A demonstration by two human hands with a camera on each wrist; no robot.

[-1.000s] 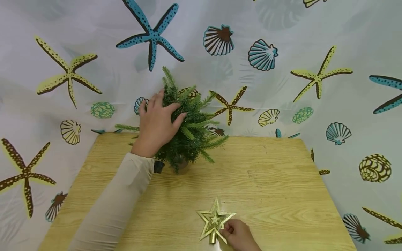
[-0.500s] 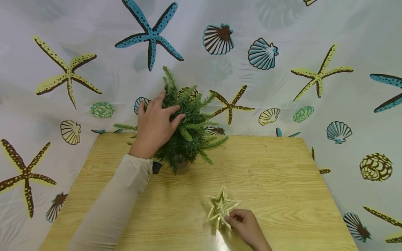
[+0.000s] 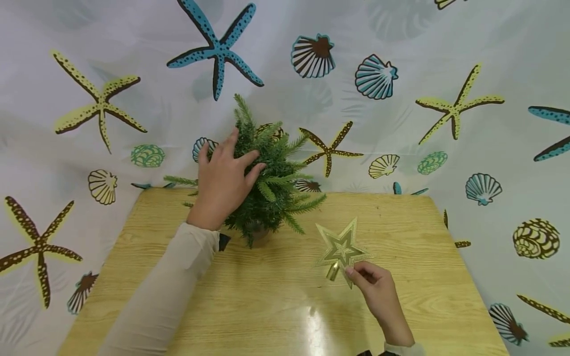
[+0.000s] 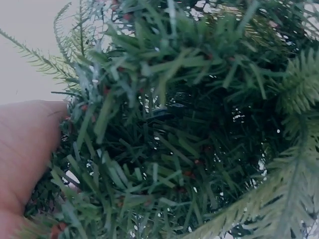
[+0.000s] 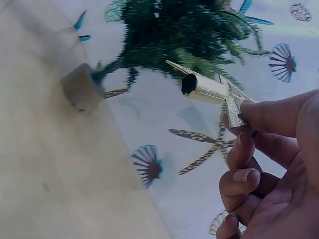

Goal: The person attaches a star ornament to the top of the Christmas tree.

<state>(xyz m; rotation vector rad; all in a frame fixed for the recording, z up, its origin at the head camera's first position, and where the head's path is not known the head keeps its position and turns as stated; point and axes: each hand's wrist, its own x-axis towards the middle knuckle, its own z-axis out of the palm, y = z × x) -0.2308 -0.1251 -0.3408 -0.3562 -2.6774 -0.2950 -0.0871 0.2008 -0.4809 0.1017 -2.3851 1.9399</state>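
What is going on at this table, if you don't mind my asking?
A person's left hand rests, spread, against the foliage of a small green tree, which stands in a pot toward the back of the wooden table. The right hand pinches a gold star near one of its points and holds it above the tabletop. The star has a hollow socket and is not on the tree.
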